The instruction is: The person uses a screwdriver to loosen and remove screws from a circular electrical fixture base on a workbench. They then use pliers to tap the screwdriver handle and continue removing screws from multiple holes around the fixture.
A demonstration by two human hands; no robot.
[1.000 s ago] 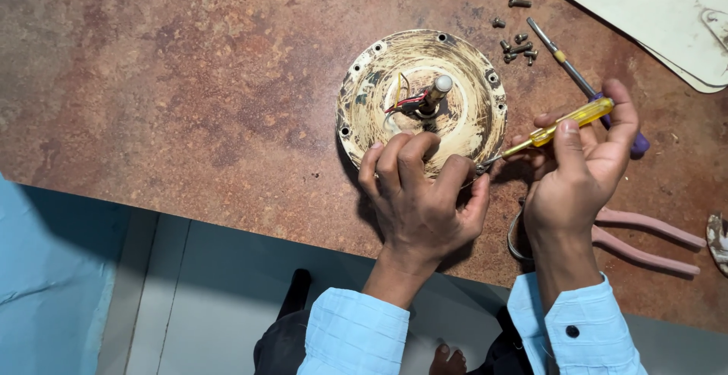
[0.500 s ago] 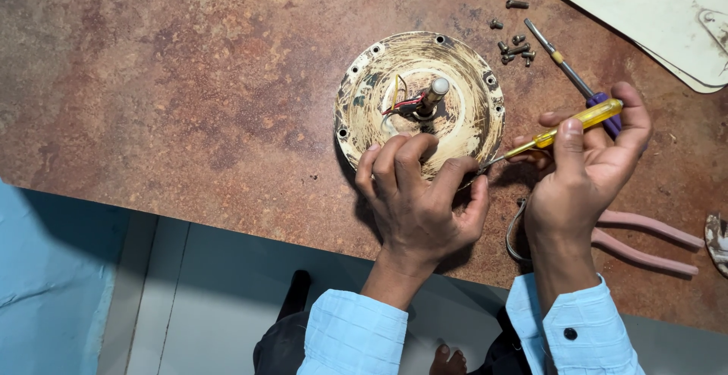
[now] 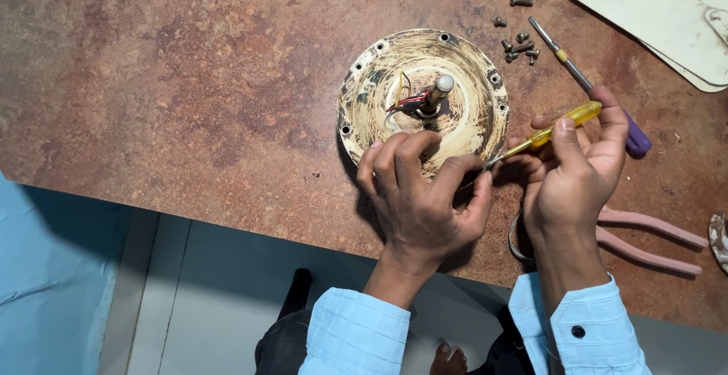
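Observation:
A round, worn cream metal motor housing [image 3: 462,68] lies on the rusty brown tabletop, with a short shaft [image 3: 438,91] and red and yellow wires at its centre. My left hand [image 3: 422,193] grips the housing's near rim, fingers curled over the edge. My right hand [image 3: 572,170] holds a yellow-handled screwdriver [image 3: 565,122], its thin blade pointing left at the housing's lower right rim, close to my left fingers.
A purple-handled screwdriver [image 3: 584,79] and several loose screws [image 3: 519,47] lie right of the housing. Pink-handled pliers [image 3: 652,238] rest near the table's front edge, by my right wrist. A cream panel [image 3: 652,11] fills the top right corner. Blue floor lies below the table edge.
My right hand has tilted the yellow screwdriver slightly at the housing's rim. My left hand stays on the near edge, and the housing has barely shifted.

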